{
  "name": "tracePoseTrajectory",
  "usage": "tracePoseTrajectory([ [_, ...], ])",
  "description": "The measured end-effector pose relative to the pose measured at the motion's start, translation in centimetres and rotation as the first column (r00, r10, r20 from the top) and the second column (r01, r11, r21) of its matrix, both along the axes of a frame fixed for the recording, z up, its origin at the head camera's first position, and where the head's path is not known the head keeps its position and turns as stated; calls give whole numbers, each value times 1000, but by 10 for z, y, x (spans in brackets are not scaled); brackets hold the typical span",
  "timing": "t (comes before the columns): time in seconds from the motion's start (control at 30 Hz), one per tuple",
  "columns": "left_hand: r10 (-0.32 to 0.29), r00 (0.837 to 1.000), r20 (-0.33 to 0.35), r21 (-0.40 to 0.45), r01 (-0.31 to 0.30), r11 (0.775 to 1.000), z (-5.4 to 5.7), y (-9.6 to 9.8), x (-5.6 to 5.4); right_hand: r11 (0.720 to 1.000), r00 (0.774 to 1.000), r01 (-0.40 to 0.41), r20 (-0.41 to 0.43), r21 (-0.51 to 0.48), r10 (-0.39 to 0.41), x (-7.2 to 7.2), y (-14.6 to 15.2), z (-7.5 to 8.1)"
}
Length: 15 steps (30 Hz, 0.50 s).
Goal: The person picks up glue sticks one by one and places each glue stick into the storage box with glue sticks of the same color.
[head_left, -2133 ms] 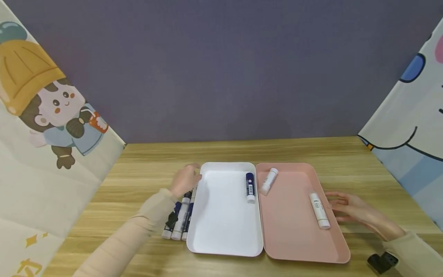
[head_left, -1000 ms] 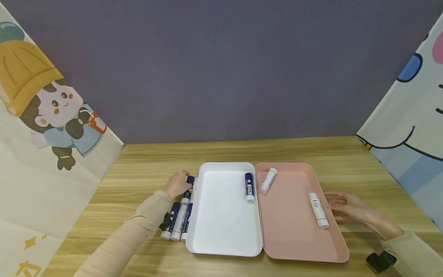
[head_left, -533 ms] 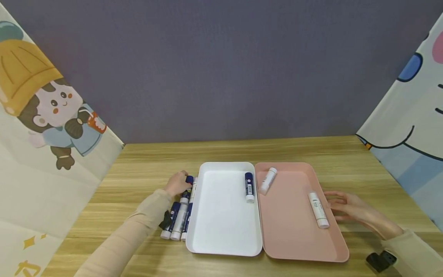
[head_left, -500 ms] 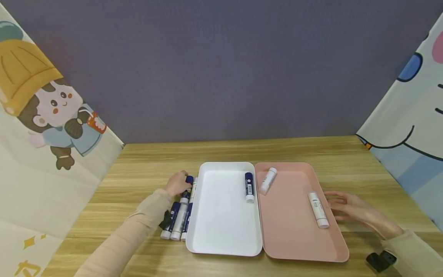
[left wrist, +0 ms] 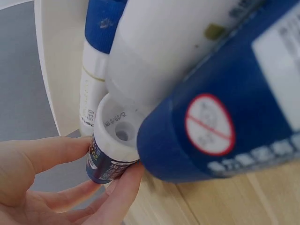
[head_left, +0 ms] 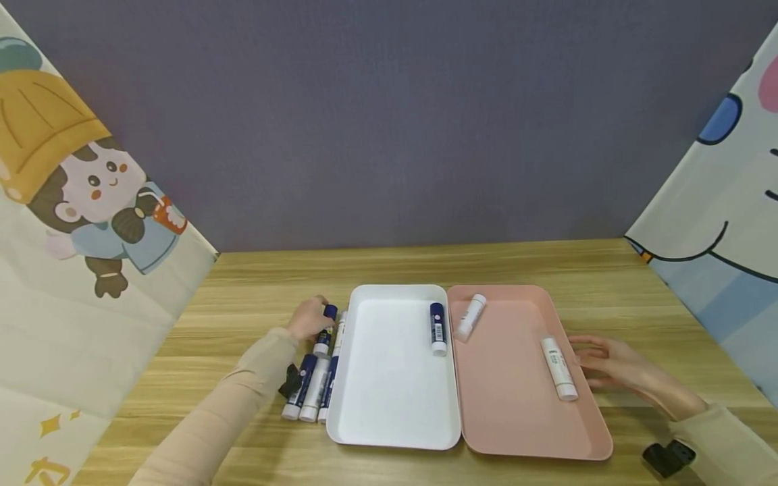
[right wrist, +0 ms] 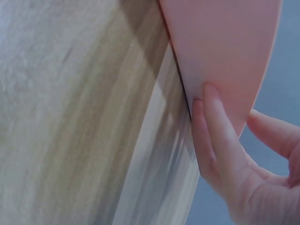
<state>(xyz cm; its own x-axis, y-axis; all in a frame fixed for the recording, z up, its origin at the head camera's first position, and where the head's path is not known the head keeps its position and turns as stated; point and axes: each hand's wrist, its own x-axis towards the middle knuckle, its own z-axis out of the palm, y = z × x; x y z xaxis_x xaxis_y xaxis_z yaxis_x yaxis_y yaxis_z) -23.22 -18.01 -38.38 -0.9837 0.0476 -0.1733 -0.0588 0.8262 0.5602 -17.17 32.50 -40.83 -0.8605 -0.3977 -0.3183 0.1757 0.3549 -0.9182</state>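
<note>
My left hand [head_left: 308, 318] pinches a navy glue stick [head_left: 326, 331] between thumb and fingers, left of the white tray [head_left: 395, 442]. In the left wrist view its white end with a hole faces the camera. Close by lie a slim white glue stick [head_left: 340, 332] and, nearer me, a row: a navy one [head_left: 300, 388], a white one [head_left: 315, 388] and another navy one [head_left: 329, 389]. My right hand [head_left: 620, 368] rests with loosely extended fingers against the right outer wall of the pink tray [head_left: 529, 432]; its thumb is near the rim in the right wrist view.
The two trays stand side by side on the wooden table [head_left: 273, 277]. One navy glue stick [head_left: 438, 329] lies in the white tray. Inside the pink tray are two white ones, a smaller [head_left: 471, 317] and a larger [head_left: 559, 368]. A grey panel [head_left: 389, 135] rises behind.
My left hand has drawn back from the white tray's far left corner and taken hold of the navy glue stick, which has shifted slightly left and away from me. My right hand stays put.
</note>
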Motion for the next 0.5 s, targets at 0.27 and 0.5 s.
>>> tracePoseTrajectory([
  [0.27,-1,1000,11,26,0,1000,8,-2,-2,1000,1000,5,5,-3,-5,0,0,0],
  [0.5,-1,1000,17,49,0,999,15,-1,-2,1000,1000,16,9,16,-16,0,1,0],
])
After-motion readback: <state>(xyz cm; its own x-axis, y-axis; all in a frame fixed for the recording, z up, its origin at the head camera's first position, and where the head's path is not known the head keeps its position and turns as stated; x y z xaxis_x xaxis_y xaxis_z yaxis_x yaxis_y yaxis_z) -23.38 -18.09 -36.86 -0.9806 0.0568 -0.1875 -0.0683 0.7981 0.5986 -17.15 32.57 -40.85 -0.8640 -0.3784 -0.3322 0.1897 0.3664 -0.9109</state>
